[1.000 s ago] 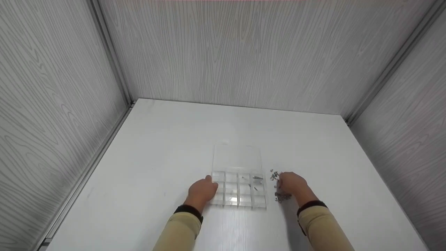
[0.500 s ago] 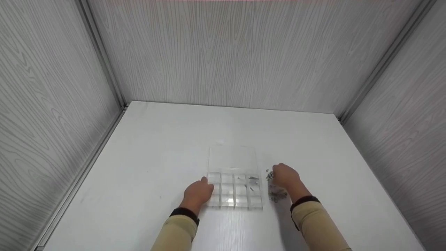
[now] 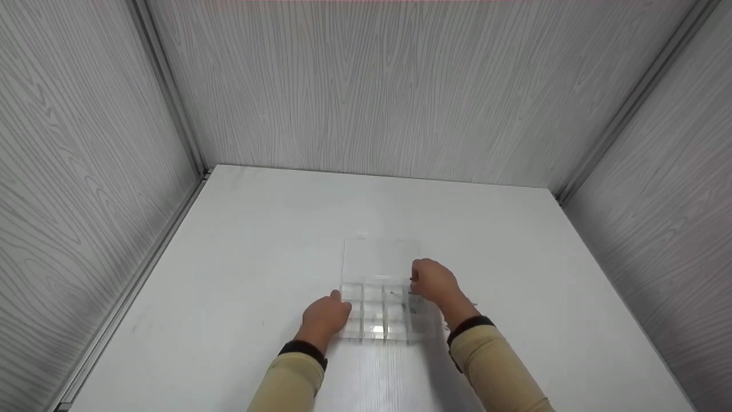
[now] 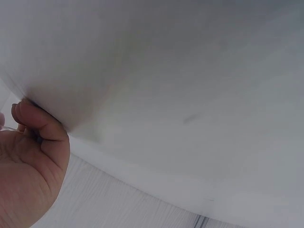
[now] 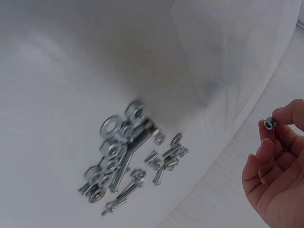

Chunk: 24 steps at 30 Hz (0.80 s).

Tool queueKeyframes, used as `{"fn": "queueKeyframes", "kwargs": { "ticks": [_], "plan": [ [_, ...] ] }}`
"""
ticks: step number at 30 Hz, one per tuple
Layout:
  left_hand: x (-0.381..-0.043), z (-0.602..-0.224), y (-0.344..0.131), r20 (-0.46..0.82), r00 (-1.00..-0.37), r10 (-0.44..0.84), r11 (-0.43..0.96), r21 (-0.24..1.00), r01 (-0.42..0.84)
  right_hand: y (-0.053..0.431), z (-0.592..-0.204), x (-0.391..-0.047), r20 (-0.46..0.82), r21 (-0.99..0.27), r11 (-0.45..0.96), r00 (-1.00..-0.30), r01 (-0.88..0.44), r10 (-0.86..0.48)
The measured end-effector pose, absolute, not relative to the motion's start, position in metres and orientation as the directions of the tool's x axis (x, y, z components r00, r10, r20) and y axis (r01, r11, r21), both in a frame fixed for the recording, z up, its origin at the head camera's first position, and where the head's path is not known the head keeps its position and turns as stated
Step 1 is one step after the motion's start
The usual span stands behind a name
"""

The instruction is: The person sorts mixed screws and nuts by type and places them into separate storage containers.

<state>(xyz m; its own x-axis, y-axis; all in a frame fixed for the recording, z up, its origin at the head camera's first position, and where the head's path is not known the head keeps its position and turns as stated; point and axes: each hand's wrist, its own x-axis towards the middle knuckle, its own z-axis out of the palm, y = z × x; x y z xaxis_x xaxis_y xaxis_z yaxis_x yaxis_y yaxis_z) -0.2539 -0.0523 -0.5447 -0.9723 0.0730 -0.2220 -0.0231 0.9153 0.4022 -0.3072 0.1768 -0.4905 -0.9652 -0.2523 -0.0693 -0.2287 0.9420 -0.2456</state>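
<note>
A clear plastic compartment box (image 3: 374, 312) lies on the white table with its lid (image 3: 381, 257) folded back. My left hand (image 3: 327, 313) grips the box's left edge; in the left wrist view its fingers (image 4: 35, 116) are curled. My right hand (image 3: 436, 281) is above the far right compartments. Between its thumb and index finger it pinches a small socket-head screw (image 5: 270, 123), whose round end with a recess faces the right wrist camera. A few dark metal pieces lie in the right-hand compartments, partly hidden by this hand.
Loose bolts (image 5: 135, 142), nuts (image 5: 110, 148) and washers (image 5: 111, 126) lie in a pile on the table, right of the box. In the head view the right forearm mostly covers them. Wood-grain panels (image 3: 372, 86) enclose the table's back and sides.
From the hardware pile, my right hand has moved left to above the box's right compartments, carrying a small screw. My left hand has stayed on the left edge; the head view shifted slightly.
</note>
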Motion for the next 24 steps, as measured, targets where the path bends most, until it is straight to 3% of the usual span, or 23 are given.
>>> {"fn": "queueKeyframes", "kwargs": {
  "ticks": [24],
  "plan": [
    [-0.252, -0.544, -0.051, -0.233, -0.972, 0.042, 0.91, 0.409, -0.059, 0.153, -0.51, -0.305, -0.075, -0.224, 0.917, -0.933, -0.329, -0.353]
  ]
}}
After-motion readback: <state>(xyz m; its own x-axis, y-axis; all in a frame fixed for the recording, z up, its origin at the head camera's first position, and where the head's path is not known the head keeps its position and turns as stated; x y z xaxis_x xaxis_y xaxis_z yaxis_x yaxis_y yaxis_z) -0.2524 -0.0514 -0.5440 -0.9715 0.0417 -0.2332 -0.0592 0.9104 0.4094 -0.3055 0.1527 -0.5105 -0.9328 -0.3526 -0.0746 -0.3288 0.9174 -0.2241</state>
